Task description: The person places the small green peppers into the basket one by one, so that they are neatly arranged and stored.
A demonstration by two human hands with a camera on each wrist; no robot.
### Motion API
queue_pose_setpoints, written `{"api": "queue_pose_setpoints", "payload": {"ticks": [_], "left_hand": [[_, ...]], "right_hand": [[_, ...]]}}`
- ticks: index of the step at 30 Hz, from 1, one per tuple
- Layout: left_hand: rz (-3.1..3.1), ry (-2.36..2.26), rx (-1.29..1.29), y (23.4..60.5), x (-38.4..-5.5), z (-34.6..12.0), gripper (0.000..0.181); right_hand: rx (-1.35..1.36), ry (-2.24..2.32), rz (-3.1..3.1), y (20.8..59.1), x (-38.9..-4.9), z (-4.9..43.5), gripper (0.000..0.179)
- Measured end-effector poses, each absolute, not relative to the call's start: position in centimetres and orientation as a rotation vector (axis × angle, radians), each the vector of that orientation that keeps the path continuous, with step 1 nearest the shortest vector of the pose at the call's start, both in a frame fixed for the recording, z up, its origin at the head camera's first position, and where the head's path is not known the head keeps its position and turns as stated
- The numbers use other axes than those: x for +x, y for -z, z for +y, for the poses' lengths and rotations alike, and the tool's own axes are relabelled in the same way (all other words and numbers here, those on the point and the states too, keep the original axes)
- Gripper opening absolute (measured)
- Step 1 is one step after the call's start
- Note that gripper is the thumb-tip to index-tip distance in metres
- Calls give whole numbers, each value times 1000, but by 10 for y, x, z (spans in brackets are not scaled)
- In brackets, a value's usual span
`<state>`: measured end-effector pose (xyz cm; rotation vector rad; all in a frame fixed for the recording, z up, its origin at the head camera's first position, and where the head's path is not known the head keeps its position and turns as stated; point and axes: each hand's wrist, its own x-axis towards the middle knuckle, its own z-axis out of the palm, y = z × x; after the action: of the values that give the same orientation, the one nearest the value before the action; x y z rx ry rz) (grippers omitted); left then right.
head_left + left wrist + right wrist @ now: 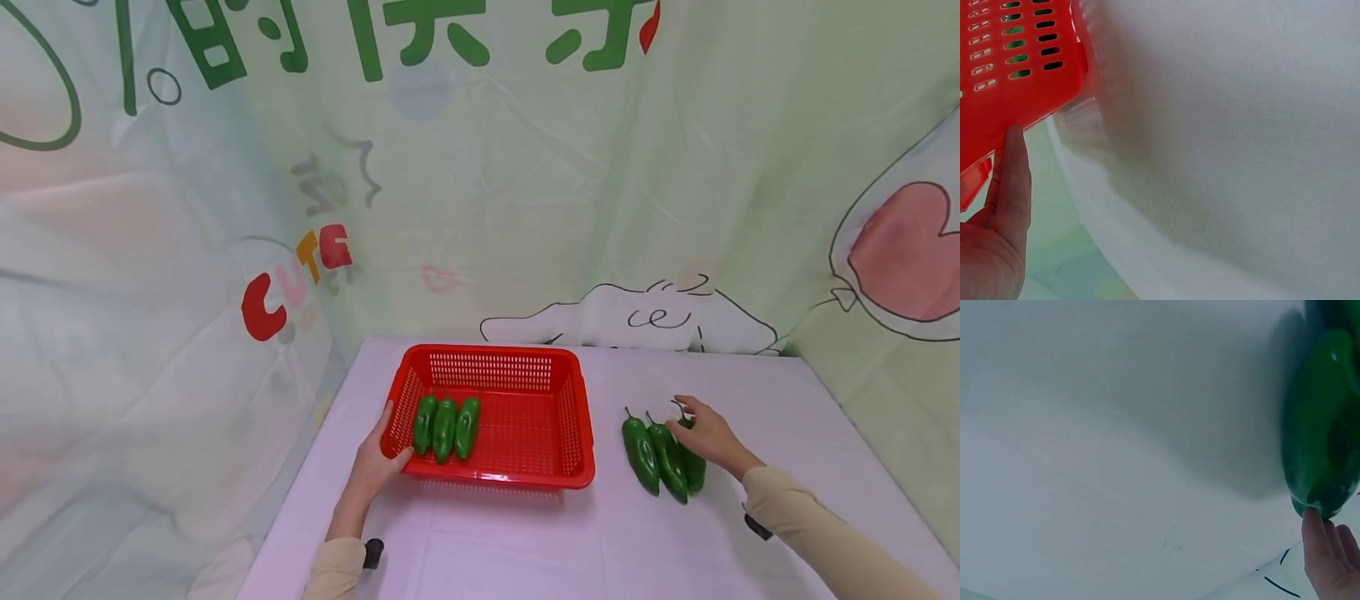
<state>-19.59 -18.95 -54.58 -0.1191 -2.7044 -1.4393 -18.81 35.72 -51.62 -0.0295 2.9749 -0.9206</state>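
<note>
A red slotted plastic basket (517,479) holds a row of three green peppers (444,429) at its left side. My left hand (377,462) touches the near left corner, fingers along the left side and thumb at the front rim. In the left wrist view, its straight fingers (1014,181) meet the outside wall. To the right, three more green peppers (641,454) lie side by side on the table. My right hand (708,432) is over the rightmost pepper (693,471), thumb and fingers spread about its stem. Fingertips (1312,519) touch that pepper's end in the right wrist view.
A pale cloth covers the table (510,550). Behind it and at both sides hangs a printed curtain (480,208) with lettering and drawings. The basket stands left of the loose peppers, with a strip of tabletop between them.
</note>
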Motion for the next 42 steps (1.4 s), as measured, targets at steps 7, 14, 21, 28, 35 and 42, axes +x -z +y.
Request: {"api": "queue_pose_setpoints", "payload": {"ticks": [7,14,21,28,35,42], "left_hand": [[-2704,1470,-117,544,-194,-189,87],[-2699,1460,-120,543,-194,-188,87],[-2683,1453,-133,544,-194,-187,87],[-2679,1456,-134,545,-194,-189,86],[-2673,1450,-137,545,-194,-188,86],[-2669,1458,-129,544,-194,-189,86]], "right_hand": [[14,890,3036,526,-184,368,59],[40,932,3014,535,-182,379,59],[79,903,2973,543,-180,381,55],[70,867,2940,543,-182,386,55],[63,839,2934,543,-181,388,53],[56,868,2917,531,-184,384,53]]}}
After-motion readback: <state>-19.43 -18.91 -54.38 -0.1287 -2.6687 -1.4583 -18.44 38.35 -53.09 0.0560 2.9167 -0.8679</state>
